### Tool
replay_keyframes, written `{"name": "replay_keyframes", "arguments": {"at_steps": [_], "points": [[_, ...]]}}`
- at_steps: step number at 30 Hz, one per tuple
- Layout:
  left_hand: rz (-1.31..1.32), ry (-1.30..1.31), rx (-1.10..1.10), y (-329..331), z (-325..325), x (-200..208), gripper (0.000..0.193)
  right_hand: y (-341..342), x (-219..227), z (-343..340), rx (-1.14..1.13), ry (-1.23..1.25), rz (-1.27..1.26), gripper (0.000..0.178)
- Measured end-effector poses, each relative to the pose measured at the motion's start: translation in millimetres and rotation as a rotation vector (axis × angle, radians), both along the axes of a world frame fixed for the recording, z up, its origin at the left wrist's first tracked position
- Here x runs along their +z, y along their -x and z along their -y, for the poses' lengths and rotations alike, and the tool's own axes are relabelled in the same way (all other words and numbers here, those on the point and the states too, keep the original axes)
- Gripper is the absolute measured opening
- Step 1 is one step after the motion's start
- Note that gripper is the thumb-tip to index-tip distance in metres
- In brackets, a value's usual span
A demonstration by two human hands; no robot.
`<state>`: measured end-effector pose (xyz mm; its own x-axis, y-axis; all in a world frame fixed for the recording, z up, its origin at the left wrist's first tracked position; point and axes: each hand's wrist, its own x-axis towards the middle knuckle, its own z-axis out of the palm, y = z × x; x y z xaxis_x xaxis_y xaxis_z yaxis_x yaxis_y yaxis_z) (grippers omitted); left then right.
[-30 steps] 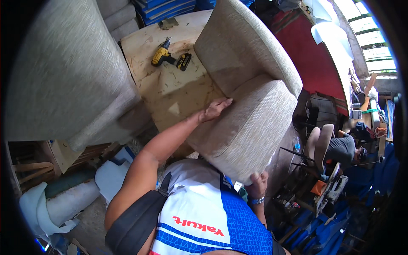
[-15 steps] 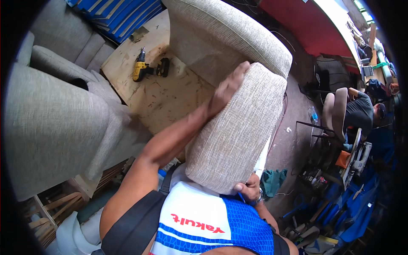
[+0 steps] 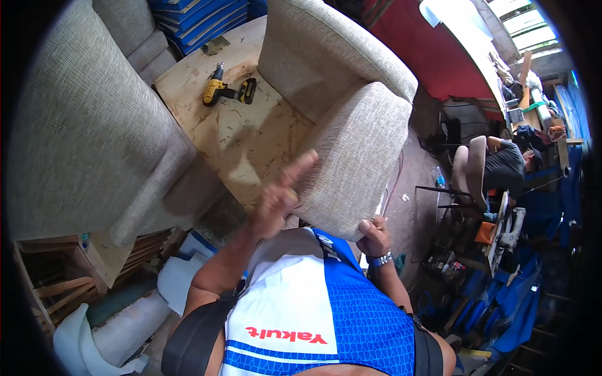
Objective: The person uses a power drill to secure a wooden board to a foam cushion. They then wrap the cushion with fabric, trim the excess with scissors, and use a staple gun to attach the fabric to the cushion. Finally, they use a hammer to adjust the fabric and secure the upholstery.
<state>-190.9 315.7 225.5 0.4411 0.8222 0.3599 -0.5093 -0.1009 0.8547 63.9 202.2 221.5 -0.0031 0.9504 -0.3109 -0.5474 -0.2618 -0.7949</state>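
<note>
A padded piece in beige-grey woven fabric point(image 3: 364, 156), shaped like an armrest, stands tilted right in front of me. Its far end meets a curved upholstered backrest point(image 3: 345, 41) covered in the same cloth. My right hand point(image 3: 376, 238) grips the near right corner, thumb on top and fingers underneath, partly hidden. By the near left edge is my left hand point(image 3: 279, 197), its fingers stretched out and slightly blurred; I cannot tell whether it touches the fabric. Beyond it, a yellow and black cordless drill point(image 3: 215, 89) lies on a worn plywood board point(image 3: 232, 138).
Another upholstered piece point(image 3: 94, 144) fills the left side. Blue-edged stacked panels point(image 3: 200, 22) are at the back. To the right, a person in a dark shirt point(image 3: 505, 166) works beside a chair point(image 3: 475, 169). White foam point(image 3: 125, 329) and wooden frames point(image 3: 69, 288) lie at lower left.
My left hand has come back from the far end of the padded piece toward its near left edge. The right hand keeps its hold at the near corner. The whole view has shifted.
</note>
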Motion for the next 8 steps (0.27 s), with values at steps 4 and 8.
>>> {"name": "replay_keyframes", "arguments": {"at_steps": [4, 8], "points": [[-0.109, -0.285, 0.528, 40, -52, 60, 0.083, -43, -47, 13, 0.161, -0.029, -0.003, 0.013], [-0.068, -0.392, 0.960, 46, -45, 94, 0.081, -17, -8, -9, 0.220, -0.078, 0.051, 0.020]]}}
